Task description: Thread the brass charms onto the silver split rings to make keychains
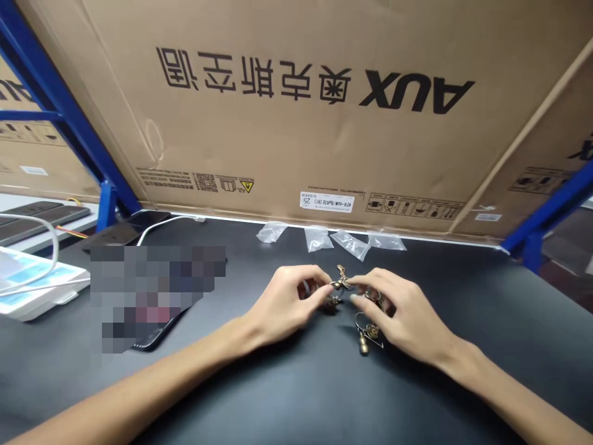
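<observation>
My left hand pinches a small brass-coloured keychain charm between thumb and index finger. From the other side, my right hand has its index fingertip on the same charm, its thumb just below. Dark metal parts lie under the left fingertips, mostly covered. Beneath the right palm and fingers is another keychain, with a split ring, a rose-shaped piece and a brass gourd pendant resting on the black tabletop. The right hand partly hides this second keychain.
Several clear plastic bags lie along the table's back edge. Behind them stands a large cardboard box between blue metal posts. A phone, partly blurred out, a white cable and a white-blue box are at left.
</observation>
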Demonstrator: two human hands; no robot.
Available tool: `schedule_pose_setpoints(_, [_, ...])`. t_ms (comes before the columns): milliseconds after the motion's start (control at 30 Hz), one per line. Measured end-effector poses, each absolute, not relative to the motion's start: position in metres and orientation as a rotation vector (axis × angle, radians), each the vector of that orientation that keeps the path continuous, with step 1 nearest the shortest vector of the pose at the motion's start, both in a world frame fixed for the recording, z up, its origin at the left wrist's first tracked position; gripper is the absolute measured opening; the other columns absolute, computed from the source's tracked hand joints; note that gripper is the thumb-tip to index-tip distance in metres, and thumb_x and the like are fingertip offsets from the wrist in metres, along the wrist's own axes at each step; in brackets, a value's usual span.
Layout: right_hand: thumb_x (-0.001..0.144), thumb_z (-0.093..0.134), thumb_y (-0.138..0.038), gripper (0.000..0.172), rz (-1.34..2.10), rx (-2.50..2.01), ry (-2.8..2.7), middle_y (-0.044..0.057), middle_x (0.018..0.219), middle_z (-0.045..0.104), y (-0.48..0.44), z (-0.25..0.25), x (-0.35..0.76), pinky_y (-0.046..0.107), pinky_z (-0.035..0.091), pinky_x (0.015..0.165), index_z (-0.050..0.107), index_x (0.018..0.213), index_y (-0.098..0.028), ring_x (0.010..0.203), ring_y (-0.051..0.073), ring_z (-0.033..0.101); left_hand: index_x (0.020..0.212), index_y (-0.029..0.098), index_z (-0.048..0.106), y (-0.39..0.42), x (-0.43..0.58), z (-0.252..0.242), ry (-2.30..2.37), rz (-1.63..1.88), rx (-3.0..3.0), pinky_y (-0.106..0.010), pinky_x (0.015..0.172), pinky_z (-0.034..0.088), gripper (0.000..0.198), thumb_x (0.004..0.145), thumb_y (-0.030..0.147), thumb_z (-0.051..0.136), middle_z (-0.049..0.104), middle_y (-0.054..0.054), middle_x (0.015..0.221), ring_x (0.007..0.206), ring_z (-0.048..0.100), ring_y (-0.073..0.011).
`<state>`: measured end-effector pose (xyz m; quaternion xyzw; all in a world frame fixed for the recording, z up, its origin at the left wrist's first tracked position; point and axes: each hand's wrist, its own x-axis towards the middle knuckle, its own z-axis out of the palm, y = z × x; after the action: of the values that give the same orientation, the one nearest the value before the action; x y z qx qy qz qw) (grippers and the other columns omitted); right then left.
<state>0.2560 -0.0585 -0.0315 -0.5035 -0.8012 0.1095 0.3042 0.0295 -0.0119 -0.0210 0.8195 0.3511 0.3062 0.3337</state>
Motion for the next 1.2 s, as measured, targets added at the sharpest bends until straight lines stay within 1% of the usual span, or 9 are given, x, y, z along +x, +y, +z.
schedule_pose_setpoints(167, [0.097,0.052,-0.032,0.020,0.349,-1.257,-2.087,0.003,0.090,0.067,-0.065,-0.033,0.246,0.028,0.051,0.068,0.070,0.096,-0.024,0.073,0.015,0.062,0.090,0.018,0.072,-0.023,0.037,-0.024,0.921,0.816,1.952,-0.024,0.066,0.047,0.022,0.092,0.032,0.055,0.073,-0.001,0.081,0.071,0.063,-0.0139])
schedule_pose_setpoints(267, [0.096,0.054,-0.033,0.019,0.472,-1.256,-2.041,0.004,0.098,0.067,-0.067,-0.033,0.243,0.027,0.051,0.062,0.069,0.103,-0.025,0.069,0.014,0.062,0.092,0.019,0.073,-0.025,0.038,-0.026,0.930,0.907,1.970,-0.024,0.065,0.046,0.019,0.092,0.029,0.057,0.073,-0.001,0.083,0.071,0.062,-0.0133])
schedule_pose_setpoints(367, [0.092,0.059,-0.036,0.021,0.585,-1.268,-2.034,0.004,0.106,0.065,-0.070,-0.033,0.239,0.026,0.051,0.059,0.066,0.110,-0.027,0.072,0.014,0.063,0.094,0.019,0.073,-0.025,0.038,-0.027,0.901,0.981,2.017,-0.024,0.065,0.044,0.018,0.093,0.027,0.058,0.073,-0.002,0.087,0.074,0.061,-0.0133])
schedule_pose_setpoints(467, [0.091,0.062,-0.035,0.016,0.636,-1.270,-2.014,0.003,0.099,0.065,-0.072,-0.031,0.233,0.025,0.050,0.060,0.067,0.101,-0.024,0.078,0.015,0.061,0.095,0.019,0.074,-0.026,0.039,-0.029,0.832,1.028,2.051,-0.023,0.062,0.044,0.017,0.093,0.027,0.059,0.070,-0.003,0.086,0.072,0.058,-0.0124])
schedule_pose_setpoints(633, [0.093,0.059,-0.034,0.015,0.794,-1.222,-1.954,0.002,0.092,0.064,-0.071,-0.027,0.227,0.022,0.047,0.058,0.067,0.091,-0.022,0.075,0.013,0.059,0.096,0.018,0.074,-0.025,0.041,-0.035,0.724,1.129,2.106,-0.021,0.060,0.046,0.014,0.092,0.021,0.060,0.065,-0.004,0.086,0.071,0.058,-0.0116])
schedule_pose_setpoints(733, [0.094,0.056,-0.035,0.018,0.850,-1.254,-1.912,0.002,0.093,0.064,-0.072,-0.026,0.226,0.023,0.047,0.058,0.068,0.091,-0.022,0.071,0.012,0.058,0.096,0.016,0.072,-0.024,0.041,-0.036,0.659,1.200,2.184,-0.022,0.065,0.050,0.016,0.093,0.016,0.056,0.064,-0.005,0.087,0.075,0.061,-0.0124])
schedule_pose_setpoints(867, [0.095,0.054,-0.036,0.022,0.843,-1.319,-1.882,0.002,0.091,0.066,-0.072,-0.025,0.228,0.024,0.047,0.059,0.069,0.087,-0.021,0.067,0.012,0.058,0.097,0.018,0.071,-0.020,0.038,-0.039,0.668,1.302,2.320,-0.023,0.070,0.051,0.018,0.093,0.012,0.055,0.064,-0.004,0.087,0.076,0.062,-0.0114])
schedule_pose_setpoints(1000, [0.094,0.055,-0.036,0.022,0.820,-1.329,-1.903,0.002,0.086,0.070,-0.073,-0.024,0.229,0.025,0.047,0.063,0.071,0.089,-0.021,0.071,0.014,0.060,0.099,0.019,0.070,-0.017,0.036,-0.041,0.674,1.318,2.382,-0.022,0.069,0.051,0.019,0.093,0.011,0.054,0.063,-0.003,0.088,0.076,0.061,-0.0108])
schedule_pose_setpoints(1200, [0.094,0.055,-0.034,0.021,0.829,-1.323,-1.909,0.001,0.084,0.071,-0.074,-0.023,0.229,0.025,0.048,0.065,0.071,0.089,-0.021,0.069,0.015,0.061,0.099,0.018,0.071,-0.018,0.036,-0.039,0.693,1.291,2.395,-0.023,0.069,0.051,0.022,0.094,0.011,0.050,0.064,-0.005,0.093,0.076,0.062,-0.0110])
